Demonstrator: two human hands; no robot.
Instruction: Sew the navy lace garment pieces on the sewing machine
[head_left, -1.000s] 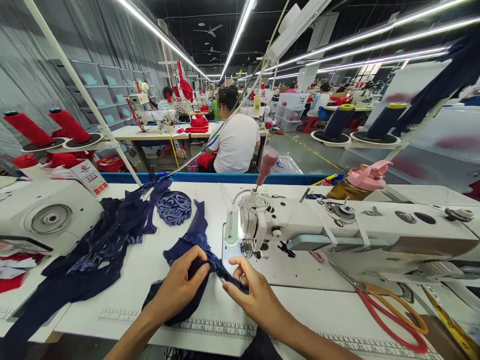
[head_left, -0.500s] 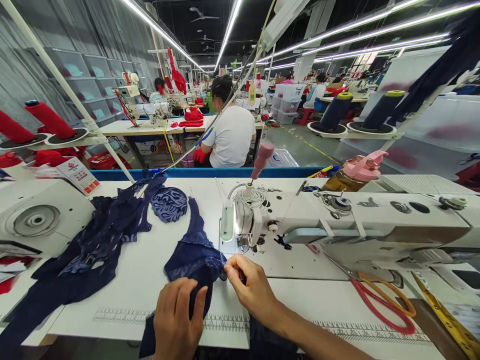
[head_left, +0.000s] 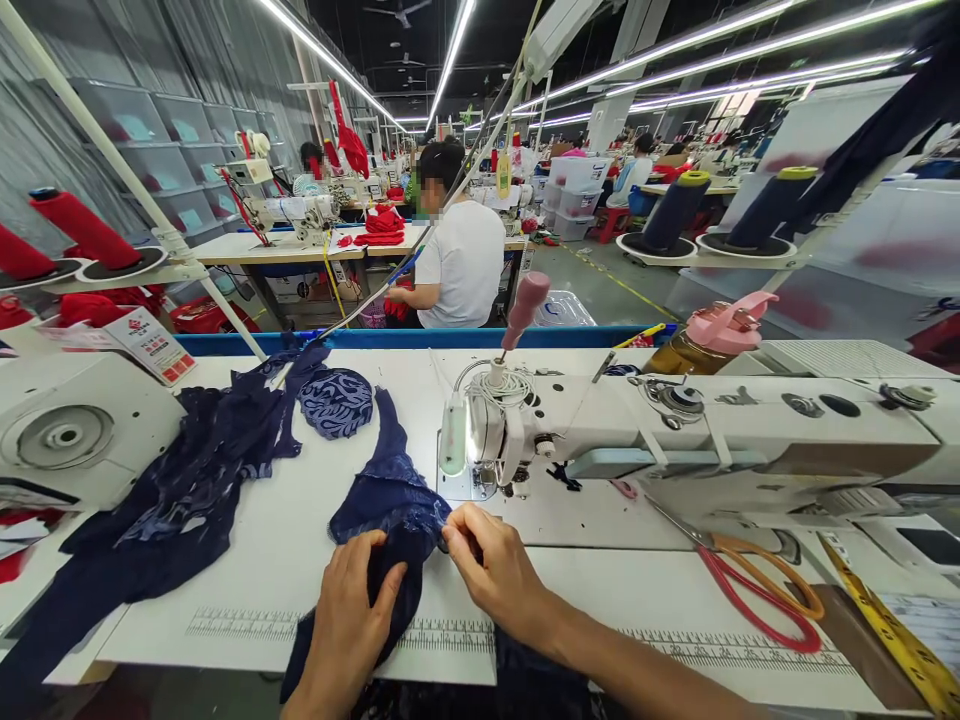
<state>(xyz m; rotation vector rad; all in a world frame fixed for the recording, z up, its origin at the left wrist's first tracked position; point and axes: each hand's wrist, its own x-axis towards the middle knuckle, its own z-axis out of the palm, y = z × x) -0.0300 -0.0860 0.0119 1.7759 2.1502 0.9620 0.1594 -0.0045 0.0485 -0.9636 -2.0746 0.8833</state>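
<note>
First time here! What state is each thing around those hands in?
Navy fabric: creased, folds bunched.
Left hand: resting on the fabric, thumb apart.
Right hand: pinching the fabric's edge.
Scissors: lying down, blade opening unclear.
Pink-lidded bottle: lid on, amber liquid inside.
Pink-handled tool: standing, slightly tilted.
Navy thread cones: seated on their stand.
Ceiling lights: lit.

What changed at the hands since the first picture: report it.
The left hand let go of its pinch on the navy fabric and drew back toward the person; it now lies open over it. The right hand, looser before, now pinches the fabric's right edge. The patterned piece, scissors and sewing machine stayed put.
</note>
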